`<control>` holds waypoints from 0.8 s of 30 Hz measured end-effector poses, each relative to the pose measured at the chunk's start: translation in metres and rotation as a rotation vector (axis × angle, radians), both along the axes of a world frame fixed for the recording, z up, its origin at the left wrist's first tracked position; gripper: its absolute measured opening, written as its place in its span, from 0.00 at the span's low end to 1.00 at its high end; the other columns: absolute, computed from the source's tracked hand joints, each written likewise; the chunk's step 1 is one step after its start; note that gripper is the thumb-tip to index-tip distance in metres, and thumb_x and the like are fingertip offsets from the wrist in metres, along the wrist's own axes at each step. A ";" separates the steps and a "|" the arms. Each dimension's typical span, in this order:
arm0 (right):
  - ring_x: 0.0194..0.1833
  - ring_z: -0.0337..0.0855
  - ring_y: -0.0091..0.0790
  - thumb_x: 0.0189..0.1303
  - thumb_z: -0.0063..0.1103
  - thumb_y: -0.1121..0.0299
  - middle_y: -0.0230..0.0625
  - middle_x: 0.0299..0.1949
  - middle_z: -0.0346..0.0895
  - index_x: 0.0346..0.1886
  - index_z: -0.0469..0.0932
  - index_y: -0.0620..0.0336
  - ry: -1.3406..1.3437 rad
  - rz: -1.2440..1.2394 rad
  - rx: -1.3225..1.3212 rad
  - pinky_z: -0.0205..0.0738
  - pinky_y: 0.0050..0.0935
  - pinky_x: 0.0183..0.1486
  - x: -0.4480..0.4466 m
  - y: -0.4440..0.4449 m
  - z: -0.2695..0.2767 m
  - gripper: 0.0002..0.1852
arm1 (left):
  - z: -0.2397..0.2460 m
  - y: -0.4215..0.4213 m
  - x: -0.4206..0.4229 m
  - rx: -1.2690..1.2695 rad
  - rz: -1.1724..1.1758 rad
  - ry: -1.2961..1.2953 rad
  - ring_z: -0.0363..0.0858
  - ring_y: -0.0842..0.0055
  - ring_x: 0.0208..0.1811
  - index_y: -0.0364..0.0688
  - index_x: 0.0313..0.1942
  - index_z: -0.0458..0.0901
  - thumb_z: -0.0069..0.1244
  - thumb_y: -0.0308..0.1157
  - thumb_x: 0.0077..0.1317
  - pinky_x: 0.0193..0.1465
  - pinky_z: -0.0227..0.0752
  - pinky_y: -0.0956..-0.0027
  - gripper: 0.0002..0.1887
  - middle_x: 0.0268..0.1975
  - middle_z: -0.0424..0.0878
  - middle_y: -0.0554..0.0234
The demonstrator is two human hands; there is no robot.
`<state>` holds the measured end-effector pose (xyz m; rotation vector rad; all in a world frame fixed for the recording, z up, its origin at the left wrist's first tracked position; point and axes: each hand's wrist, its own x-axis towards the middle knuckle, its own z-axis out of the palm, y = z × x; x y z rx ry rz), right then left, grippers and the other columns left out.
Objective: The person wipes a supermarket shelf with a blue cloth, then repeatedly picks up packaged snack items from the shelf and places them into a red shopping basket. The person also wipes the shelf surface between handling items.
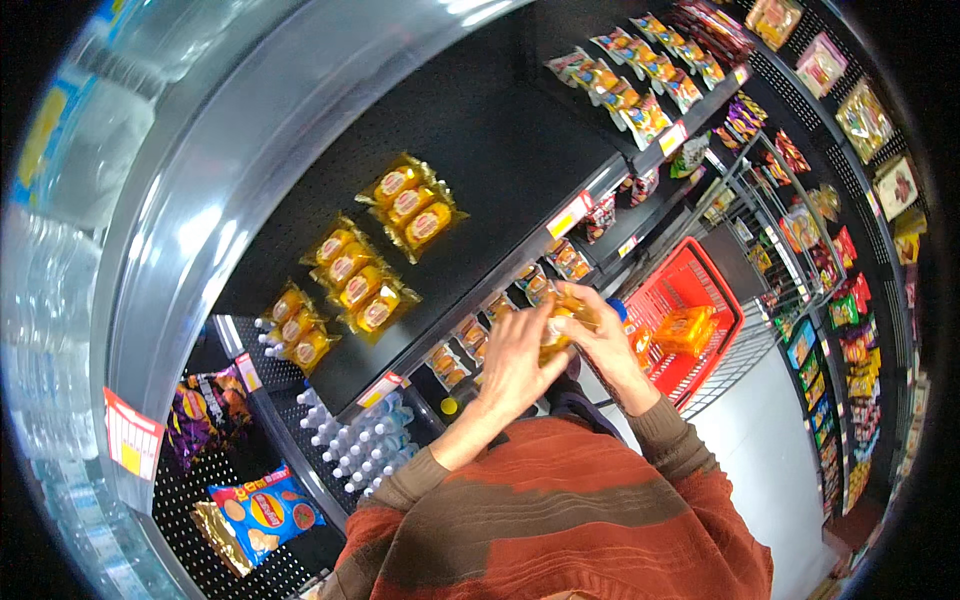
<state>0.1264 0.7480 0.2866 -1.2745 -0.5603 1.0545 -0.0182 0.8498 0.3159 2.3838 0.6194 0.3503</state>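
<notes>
Between both hands, in front of my chest, is a clear-wrapped pack of small golden cakes. My left hand grips its left side, and my right hand holds its right side with the thumb across the front. Fingers hide much of the pack. Similar wrapped packs of cakes lie on the black shelf to the left. Just right of my hands, a red plastic basket holds an orange package and another orange item.
A metal shopping cart stands around and behind the basket. Bottles and a blue chip bag are on lower shelves at left. Small snack packs fill the shelf's far end. A snack rack lines the aisle's right side.
</notes>
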 end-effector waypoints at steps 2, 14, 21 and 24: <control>0.61 0.80 0.31 0.69 0.67 0.72 0.37 0.59 0.80 0.70 0.70 0.61 -0.080 -0.064 -0.017 0.76 0.33 0.64 0.009 -0.018 -0.025 0.27 | 0.005 0.002 -0.011 0.028 0.002 -0.042 0.70 0.53 0.69 0.38 0.72 0.69 0.69 0.44 0.59 0.71 0.64 0.50 0.43 0.69 0.72 0.45; 0.54 0.87 0.52 0.57 0.75 0.71 0.57 0.51 0.85 0.59 0.76 0.71 -0.939 -0.152 -0.723 0.80 0.44 0.56 0.087 -0.205 -0.173 0.27 | 0.005 0.104 -0.123 0.536 0.545 0.142 0.63 0.52 0.73 0.35 0.70 0.70 0.66 0.33 0.59 0.76 0.52 0.46 0.39 0.71 0.70 0.48; 0.58 0.86 0.45 0.65 0.70 0.69 0.48 0.56 0.85 0.64 0.77 0.65 -0.702 -0.026 -0.466 0.83 0.38 0.57 0.038 -0.088 -0.087 0.25 | -0.005 0.097 -0.127 0.403 0.618 0.138 0.74 0.53 0.60 0.37 0.64 0.77 0.68 0.35 0.58 0.66 0.67 0.50 0.34 0.57 0.76 0.47; 0.59 0.85 0.39 0.67 0.70 0.66 0.46 0.58 0.83 0.66 0.76 0.60 -0.563 0.151 -0.257 0.84 0.37 0.56 0.000 -0.023 -0.027 0.26 | -0.006 0.101 -0.131 0.368 0.653 0.051 0.80 0.52 0.54 0.38 0.59 0.80 0.68 0.34 0.59 0.59 0.74 0.54 0.28 0.51 0.79 0.48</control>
